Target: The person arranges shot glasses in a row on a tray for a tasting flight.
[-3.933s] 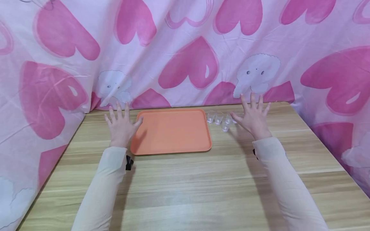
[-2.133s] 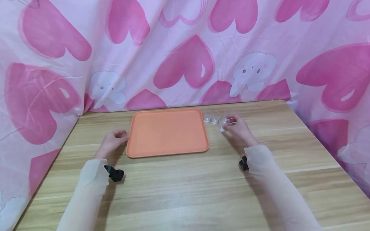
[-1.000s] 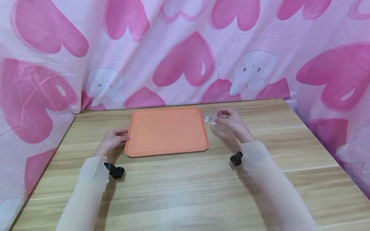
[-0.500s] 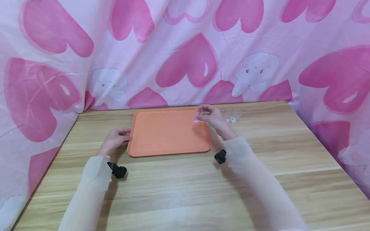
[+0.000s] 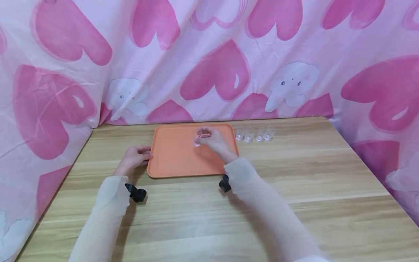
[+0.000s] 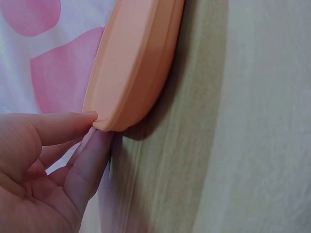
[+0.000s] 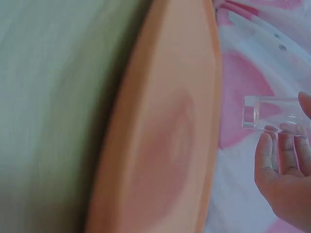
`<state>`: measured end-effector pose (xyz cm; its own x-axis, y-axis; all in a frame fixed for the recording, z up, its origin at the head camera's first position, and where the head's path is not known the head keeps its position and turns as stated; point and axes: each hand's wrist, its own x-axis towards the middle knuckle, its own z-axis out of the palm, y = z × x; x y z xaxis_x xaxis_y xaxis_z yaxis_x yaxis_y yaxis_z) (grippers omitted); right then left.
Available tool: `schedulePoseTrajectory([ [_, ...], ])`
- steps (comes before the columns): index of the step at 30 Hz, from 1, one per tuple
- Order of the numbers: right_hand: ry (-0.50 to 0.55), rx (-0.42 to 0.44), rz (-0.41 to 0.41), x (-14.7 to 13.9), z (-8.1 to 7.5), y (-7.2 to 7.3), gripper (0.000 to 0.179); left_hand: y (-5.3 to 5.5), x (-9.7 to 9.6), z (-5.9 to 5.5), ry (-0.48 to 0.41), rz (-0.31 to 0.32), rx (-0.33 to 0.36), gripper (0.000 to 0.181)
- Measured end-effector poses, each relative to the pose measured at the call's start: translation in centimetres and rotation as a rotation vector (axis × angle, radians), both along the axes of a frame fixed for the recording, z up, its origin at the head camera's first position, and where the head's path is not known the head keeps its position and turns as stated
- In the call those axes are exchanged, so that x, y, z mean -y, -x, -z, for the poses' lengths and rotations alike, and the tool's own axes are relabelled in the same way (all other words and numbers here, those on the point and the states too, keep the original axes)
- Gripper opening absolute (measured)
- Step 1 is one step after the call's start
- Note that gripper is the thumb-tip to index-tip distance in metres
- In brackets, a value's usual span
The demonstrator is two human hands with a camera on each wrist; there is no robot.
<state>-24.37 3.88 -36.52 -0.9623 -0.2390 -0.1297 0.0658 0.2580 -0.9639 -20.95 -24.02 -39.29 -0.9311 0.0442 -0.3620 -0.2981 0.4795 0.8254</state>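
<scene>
Two hands are working apart from each other, each occupied with its own object. The left hand is pinching the left rim of an orange tray, its digits closing on the edge from above and below. The tray, round-cornered and shallow, is resting on the wood-grained counter, near its far edge. The right hand is gripping a clear cup, thick at the base, between thumb and fingers. I am seeing this cup upright above the middle part of the tray, its base hanging clear of the surface (the pink pattern behind is showing straight through its wall). A soft shadow is falling on the tray beneath the hand. Just beside the tray's right edge, four more clear cups are standing upright in a row on the counter; whether neighbours are touching, I cannot tell. Pale sleeves are covering both forearms, and a small black device is sitting at each wrist. Behind the counter, a curtain is hanging in folds, displaying pink hearts and fluffy white animals.
</scene>
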Motion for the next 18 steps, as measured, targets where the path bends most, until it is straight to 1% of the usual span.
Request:
schedulePoseTrajectory([
  [7,0.051,0.039,-0.026,3.6,1.0,-0.5,0.047,0.0,0.1,0.0,0.017,-0.003,0.006,0.052],
  [12,0.056,0.044,-0.048,5.6,1.3,-0.8,0.047,0.1,-0.1,0.0,0.023,-0.016,0.007,0.051],
  [18,0.051,0.054,-0.067,7.7,1.7,-1.2,0.046,0.0,-0.2,0.1,0.027,-0.03,0.018,0.047],
])
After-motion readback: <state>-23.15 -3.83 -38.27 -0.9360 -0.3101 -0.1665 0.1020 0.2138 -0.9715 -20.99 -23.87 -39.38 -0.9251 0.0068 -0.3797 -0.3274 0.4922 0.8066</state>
